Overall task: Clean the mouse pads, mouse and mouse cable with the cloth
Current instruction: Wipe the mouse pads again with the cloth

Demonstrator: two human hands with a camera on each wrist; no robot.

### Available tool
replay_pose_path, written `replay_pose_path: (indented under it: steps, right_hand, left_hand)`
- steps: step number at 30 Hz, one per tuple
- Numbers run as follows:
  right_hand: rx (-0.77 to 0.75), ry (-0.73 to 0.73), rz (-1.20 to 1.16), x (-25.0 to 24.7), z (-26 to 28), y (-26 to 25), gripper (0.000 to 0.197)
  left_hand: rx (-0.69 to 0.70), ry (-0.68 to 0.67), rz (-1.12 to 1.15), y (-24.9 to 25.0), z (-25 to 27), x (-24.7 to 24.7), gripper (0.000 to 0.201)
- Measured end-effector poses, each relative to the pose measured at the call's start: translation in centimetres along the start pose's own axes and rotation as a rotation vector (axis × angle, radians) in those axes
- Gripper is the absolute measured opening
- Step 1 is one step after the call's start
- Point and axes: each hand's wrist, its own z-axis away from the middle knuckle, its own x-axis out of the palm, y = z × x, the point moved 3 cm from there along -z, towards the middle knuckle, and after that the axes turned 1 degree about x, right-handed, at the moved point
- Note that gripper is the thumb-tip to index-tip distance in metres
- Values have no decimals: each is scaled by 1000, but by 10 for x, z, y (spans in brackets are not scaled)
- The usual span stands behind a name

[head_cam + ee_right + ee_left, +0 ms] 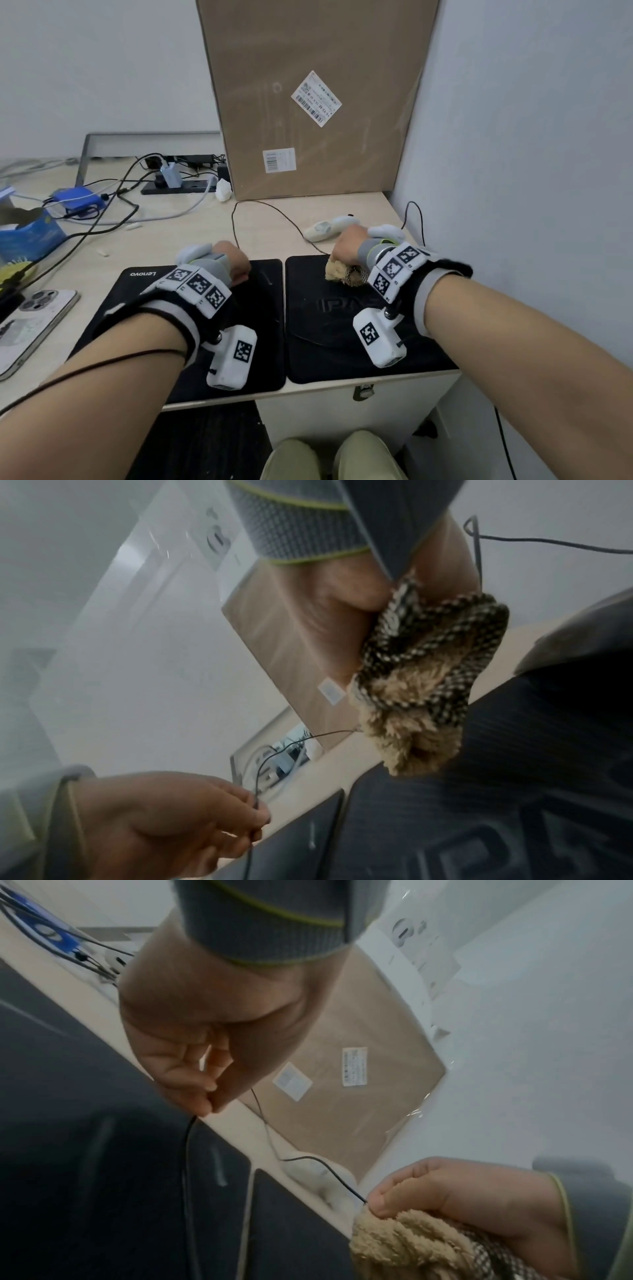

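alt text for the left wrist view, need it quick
A left hand pinches a thin black mouse cable over two black mouse pads, while the right hand wraps a fluffy beige cloth round the same cable.

Fluffy beige cloth point(407, 1240), matt black mouse pads point(349, 329), brown cardboard box point(308, 51)

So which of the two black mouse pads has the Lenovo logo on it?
The left mouse pad, under the left hand, has "Lenovo" printed at its far left corner. The right mouse pad, under the cloth, bears a different, larger embossed mark.
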Motion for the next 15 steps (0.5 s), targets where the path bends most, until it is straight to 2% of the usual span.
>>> replay_pose_path:
  steps: [4, 9, 11, 13, 15]
  right_hand:
    - [22, 103, -294, -36, -2, 16, 31]
    - [93, 316, -516, -92, -3, 48, 21]
    - [152, 377, -609, -109, -4, 67, 26]
    - [158, 364, -707, -117, -7, 83, 31]
    - [140, 309, -780, -117, -12, 94, 47]
  left_hand:
    - [177, 38, 226, 55, 10, -13, 5]
    - [421, 60, 259, 123, 16, -8, 7]
    - [479, 58, 287, 144, 10, 3, 8]
    - [493, 26, 311, 163, 3, 18, 9]
    - [478, -37, 324, 176, -7, 34, 12]
